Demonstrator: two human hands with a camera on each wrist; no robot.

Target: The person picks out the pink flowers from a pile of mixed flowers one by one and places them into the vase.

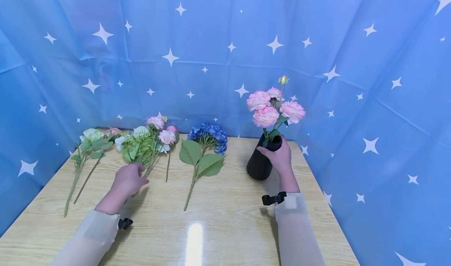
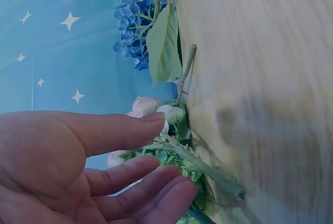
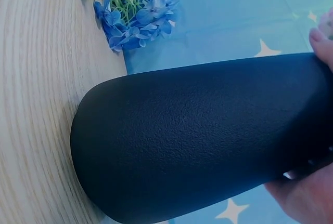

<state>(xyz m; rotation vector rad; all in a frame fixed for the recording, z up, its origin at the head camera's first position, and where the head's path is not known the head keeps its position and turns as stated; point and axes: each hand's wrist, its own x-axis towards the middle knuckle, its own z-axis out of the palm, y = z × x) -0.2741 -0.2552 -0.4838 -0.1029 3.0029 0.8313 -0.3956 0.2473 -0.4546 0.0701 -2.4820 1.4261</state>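
Note:
My right hand [image 1: 282, 158] grips the black vase [image 1: 258, 165] near its rim, thumb on one side and fingers round the other. The vase leans slightly, its base [image 3: 86, 146] at the tabletop. Pink peonies [image 1: 266, 116] and a bud [image 1: 283, 80] stand in its mouth. My left hand [image 1: 128, 180] hovers by the stems of a bunch with a green leafy spray [image 1: 142, 150] and pale pink blooms [image 1: 167, 137]. In the left wrist view, the thumb and fingers are apart, with a cut stem [image 2: 208, 169] just beyond the fingertips.
A blue hydrangea [image 1: 211, 134] with two broad leaves lies mid-table. Further left lie a white flower stem [image 1: 75, 183] and a thinner stem [image 1: 86, 181]. A blue star-patterned curtain [image 1: 204, 35] rises behind the wooden table [image 1: 229, 219] and along both sides.

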